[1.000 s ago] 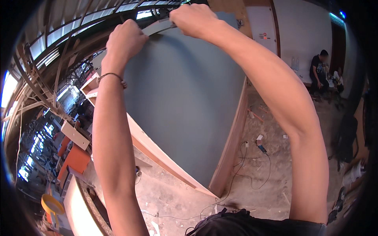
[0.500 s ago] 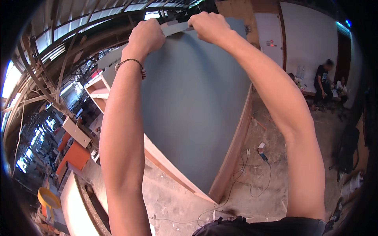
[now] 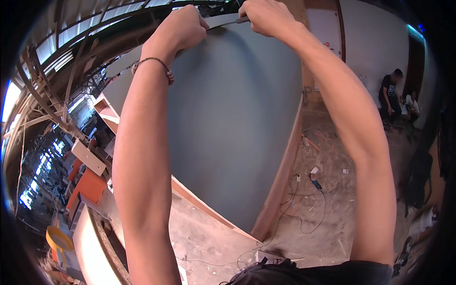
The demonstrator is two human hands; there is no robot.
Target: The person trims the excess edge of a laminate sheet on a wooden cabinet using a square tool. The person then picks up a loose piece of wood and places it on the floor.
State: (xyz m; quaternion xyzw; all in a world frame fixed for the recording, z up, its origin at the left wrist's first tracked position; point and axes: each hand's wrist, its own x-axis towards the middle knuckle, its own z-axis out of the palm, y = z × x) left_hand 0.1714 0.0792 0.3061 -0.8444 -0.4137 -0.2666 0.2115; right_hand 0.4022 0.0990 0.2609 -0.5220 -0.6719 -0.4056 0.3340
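A big grey-blue panel point(image 3: 228, 142) with bare wooden side edges stretches away from me, narrowing toward my body. Both arms reach to its far edge. My right hand point(image 3: 270, 18) is closed round one end of a thin, dark, bar-like tool point(image 3: 241, 20), perhaps a file. The tool runs left along the far edge toward my left hand point(image 3: 183, 28). That hand is closed too, fingers curled down at the same edge and turned from view. It seems to grip the tool's other end, but the contact is hidden. A beaded bracelet circles my left wrist.
A corded power tool point(image 3: 315, 181) lies on the littered floor at the right, its cable trailing near the panel's corner. Left stand orange boards point(image 3: 91, 186), a yellow round object point(image 3: 59, 238) and a curved pale panel point(image 3: 90, 242). Two people sit by the far right wall.
Both hands have moved slightly farther away and up in the picture, staying at the panel's far edge. The dark tool between them shows more clearly now. My view has shifted a little.
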